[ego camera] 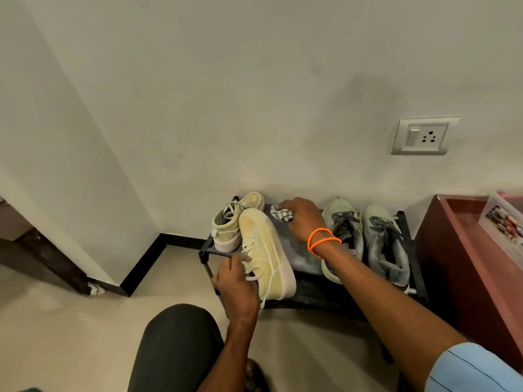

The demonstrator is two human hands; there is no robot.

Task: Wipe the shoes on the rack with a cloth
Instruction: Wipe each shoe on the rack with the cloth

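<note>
Shoes sit on a low black rack [307, 265] with a dusty dark shelf, standing against a cream wall [254, 94]. A person crouches in front of it, seen from above. The left hand [236, 287] curls its grip round the heel end and laces of a pale yellow suede sneaker with a white sole [264, 253], holding it tilted, toe pointing away, at the left front of the shelf. Its matching pale yellow sneaker [236, 220] stands behind it, against the wall. The right hand [302, 219], with orange thread bands at the wrist, presses a small crumpled grey-and-white checked cloth [281, 215] onto the bare middle of the shelf; its fingers are bent over the cloth, clamped on it. To the right, a pair of grey-green sneakers with dark grey laces [365, 241] rests side by side, toes to the wall. A reddish-brown wooden cabinet [464, 264] stands just beside the rack, and a white switch and socket plate [423, 137] is on the wall above.

The step in hand appears to be wiping with the cloth while the yellow shoe is held. To do it well, keep the shoe steady by the heel, bring the cloth to the suede, and stroke lightly from toe to heel, turning to a clean fold as dust gathers, since dust from the shelf could smear the pale upper
</note>
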